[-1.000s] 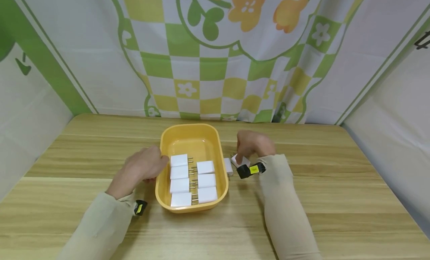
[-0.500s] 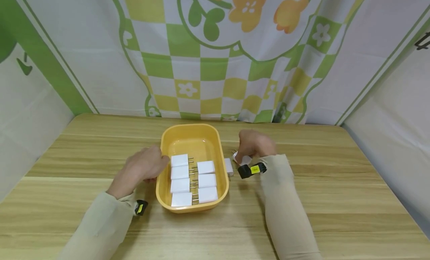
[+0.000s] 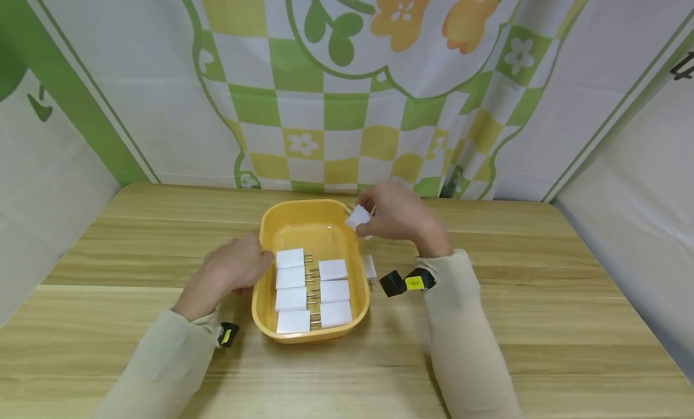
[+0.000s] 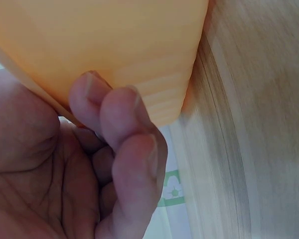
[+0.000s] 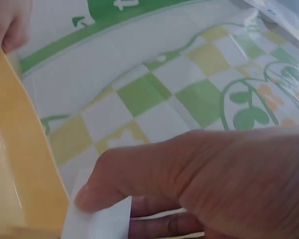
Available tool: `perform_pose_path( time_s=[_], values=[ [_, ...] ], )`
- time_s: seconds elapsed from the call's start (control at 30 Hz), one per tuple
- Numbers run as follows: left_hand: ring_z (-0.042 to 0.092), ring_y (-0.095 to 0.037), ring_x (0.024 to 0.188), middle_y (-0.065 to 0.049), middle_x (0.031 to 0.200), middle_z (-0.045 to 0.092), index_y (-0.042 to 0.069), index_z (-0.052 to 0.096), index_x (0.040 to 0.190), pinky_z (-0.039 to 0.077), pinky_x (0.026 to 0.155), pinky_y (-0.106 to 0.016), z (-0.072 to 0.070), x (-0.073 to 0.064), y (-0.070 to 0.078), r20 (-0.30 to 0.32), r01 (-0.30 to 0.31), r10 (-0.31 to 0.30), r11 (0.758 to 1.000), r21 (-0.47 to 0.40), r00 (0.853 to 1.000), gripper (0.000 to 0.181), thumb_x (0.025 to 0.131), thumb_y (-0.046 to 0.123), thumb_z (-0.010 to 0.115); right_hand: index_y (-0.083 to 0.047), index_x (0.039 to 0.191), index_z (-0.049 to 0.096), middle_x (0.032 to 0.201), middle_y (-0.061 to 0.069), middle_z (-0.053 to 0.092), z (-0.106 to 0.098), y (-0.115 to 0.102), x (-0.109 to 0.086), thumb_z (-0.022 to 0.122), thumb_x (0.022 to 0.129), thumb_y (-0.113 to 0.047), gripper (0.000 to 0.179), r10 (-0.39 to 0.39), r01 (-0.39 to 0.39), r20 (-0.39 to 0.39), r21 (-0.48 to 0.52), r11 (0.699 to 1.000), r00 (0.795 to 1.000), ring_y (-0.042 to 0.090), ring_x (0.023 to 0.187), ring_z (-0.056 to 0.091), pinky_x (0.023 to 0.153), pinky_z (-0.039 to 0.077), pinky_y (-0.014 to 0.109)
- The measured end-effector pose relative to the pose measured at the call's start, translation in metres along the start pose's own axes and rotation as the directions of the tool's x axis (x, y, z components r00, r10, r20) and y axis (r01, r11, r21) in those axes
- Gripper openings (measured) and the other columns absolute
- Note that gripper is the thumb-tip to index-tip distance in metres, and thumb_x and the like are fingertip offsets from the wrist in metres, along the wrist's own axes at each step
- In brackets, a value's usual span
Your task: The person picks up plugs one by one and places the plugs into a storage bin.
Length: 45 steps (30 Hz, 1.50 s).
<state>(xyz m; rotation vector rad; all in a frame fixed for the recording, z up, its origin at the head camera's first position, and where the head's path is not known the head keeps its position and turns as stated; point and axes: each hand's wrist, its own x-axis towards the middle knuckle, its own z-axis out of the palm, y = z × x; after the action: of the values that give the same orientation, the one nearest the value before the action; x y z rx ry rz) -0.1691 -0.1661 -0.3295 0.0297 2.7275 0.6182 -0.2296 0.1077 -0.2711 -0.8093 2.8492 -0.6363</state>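
A yellow plastic bin [image 3: 311,341] stands on the table with several white plug adapters inside, set in two columns with their metal prongs facing each other. My left hand [image 3: 234,263] grips the bin's left rim. In the left wrist view its curled fingers [image 4: 122,114] lie against the outer wall. Above the bin's far right rim, my right hand [image 3: 398,214] pinches a white plug adapter [image 3: 358,217] between thumb and fingers, its prongs pointing up. In the right wrist view the thumb presses on the adapter's white face [image 5: 97,221].
Another white plug adapter [image 3: 370,266] lies on the table against the bin's right side, partly hidden by it. The wooden table [image 3: 542,298] extends to both sides. A checked flowery curtain [image 3: 347,112] hangs along the back edge.
My right hand has picked up the adapter from the table right of the bin. It has moved up and left to the rim. My left hand and the bin stay in place.
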Motion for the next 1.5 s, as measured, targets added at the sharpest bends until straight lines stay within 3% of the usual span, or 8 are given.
perform_pose_path(
  time_s=[0.07, 0.23, 0.4, 0.63, 0.9, 1.07, 1.27, 1.5],
  values=[
    [0.057, -0.019, 0.048, -0.009, 0.058, 0.062, 0.005, 0.06, 0.073, 0.044, 0.045, -0.029, 0.0, 0.0, 0.0, -0.001, 0.0, 0.0, 1.0, 0.0, 1.0, 0.037, 0.1, 0.02, 0.04, -0.008, 0.111, 0.073, 0.093, 0.0, 0.07, 0.003, -0.009, 0.003, 0.077, 0.08, -0.015, 0.032, -0.035, 0.035, 0.006, 0.02, 0.999, 0.999, 0.016, 0.082, 0.063, 0.073, 0.052, 0.031],
    [0.058, -0.019, 0.048, -0.009, 0.058, 0.062, 0.005, 0.059, 0.072, 0.044, 0.045, -0.029, 0.0, 0.0, 0.0, 0.001, -0.005, 0.005, 1.0, 0.006, 1.0, 0.037, 0.1, 0.02, 0.04, -0.009, 0.119, 0.071, 0.098, -0.001, 0.069, 0.018, -0.024, 0.012, 0.076, 0.082, -0.016, 0.037, -0.092, 0.092, 0.001, 0.035, 0.995, 0.996, 0.015, 0.086, 0.063, 0.075, 0.051, 0.029],
    [0.058, -0.019, 0.048, -0.008, 0.058, 0.062, 0.006, 0.058, 0.073, 0.044, 0.045, -0.03, 0.0, 0.001, 0.0, -0.002, -0.005, 0.005, 1.0, 0.01, 1.0, 0.036, 0.1, 0.021, 0.039, -0.011, 0.118, 0.07, 0.1, -0.002, 0.067, 0.035, -0.03, 0.021, 0.077, 0.083, -0.017, 0.036, -0.108, 0.108, 0.01, 0.024, 0.994, 0.994, 0.012, 0.087, 0.061, 0.075, 0.05, 0.027],
    [0.058, -0.019, 0.048, -0.008, 0.059, 0.062, 0.006, 0.058, 0.074, 0.043, 0.045, -0.03, 0.0, 0.001, 0.001, 0.003, -0.004, 0.004, 1.0, 0.009, 1.0, 0.036, 0.1, 0.022, 0.039, -0.012, 0.12, 0.07, 0.107, -0.002, 0.067, 0.051, -0.029, 0.028, 0.078, 0.084, -0.021, 0.038, -0.095, 0.098, 0.098, -0.028, 0.995, 0.991, 0.013, 0.091, 0.059, 0.081, 0.049, 0.03],
    [0.059, -0.02, 0.048, -0.008, 0.058, 0.063, 0.006, 0.058, 0.073, 0.044, 0.046, -0.031, -0.001, 0.001, 0.001, 0.001, -0.012, 0.012, 1.0, 0.016, 1.0, 0.037, 0.1, 0.022, 0.038, -0.013, 0.11, 0.07, 0.095, -0.003, 0.064, 0.054, -0.028, 0.029, 0.074, 0.089, -0.013, 0.021, -0.104, 0.128, 0.212, -0.099, 0.987, 0.972, 0.016, 0.084, 0.055, 0.075, 0.047, 0.03],
    [0.059, -0.02, 0.049, -0.008, 0.059, 0.063, 0.006, 0.058, 0.074, 0.044, 0.045, -0.031, -0.001, 0.0, 0.001, 0.007, -0.005, 0.005, 1.0, 0.012, 1.0, 0.037, 0.101, 0.022, 0.038, -0.015, 0.104, 0.07, 0.092, -0.002, 0.064, 0.056, -0.028, 0.028, 0.066, 0.089, -0.001, 0.021, -0.09, 0.123, 0.246, -0.124, 0.985, 0.965, 0.016, 0.081, 0.052, 0.071, 0.043, 0.03],
    [0.058, -0.02, 0.048, -0.009, 0.059, 0.063, 0.005, 0.059, 0.074, 0.044, 0.045, -0.03, -0.001, 0.0, 0.001, 0.004, -0.005, 0.005, 1.0, 0.008, 1.0, 0.037, 0.101, 0.021, 0.039, -0.014, 0.111, 0.069, 0.103, -0.003, 0.065, 0.057, -0.028, 0.026, 0.063, 0.091, 0.0, 0.025, -0.08, 0.135, 0.268, -0.194, 0.972, 0.96, 0.017, 0.091, 0.054, 0.083, 0.045, 0.032],
    [0.058, -0.02, 0.048, -0.009, 0.059, 0.062, 0.005, 0.059, 0.074, 0.044, 0.045, -0.03, -0.001, 0.0, 0.0, 0.003, -0.006, 0.006, 1.0, 0.007, 1.0, 0.036, 0.1, 0.021, 0.039, -0.013, 0.116, 0.07, 0.103, -0.003, 0.064, 0.059, -0.029, 0.026, 0.066, 0.093, -0.004, 0.025, -0.044, 0.105, 0.282, -0.203, 0.974, 0.958, 0.018, 0.091, 0.055, 0.082, 0.046, 0.032]
  ],
)
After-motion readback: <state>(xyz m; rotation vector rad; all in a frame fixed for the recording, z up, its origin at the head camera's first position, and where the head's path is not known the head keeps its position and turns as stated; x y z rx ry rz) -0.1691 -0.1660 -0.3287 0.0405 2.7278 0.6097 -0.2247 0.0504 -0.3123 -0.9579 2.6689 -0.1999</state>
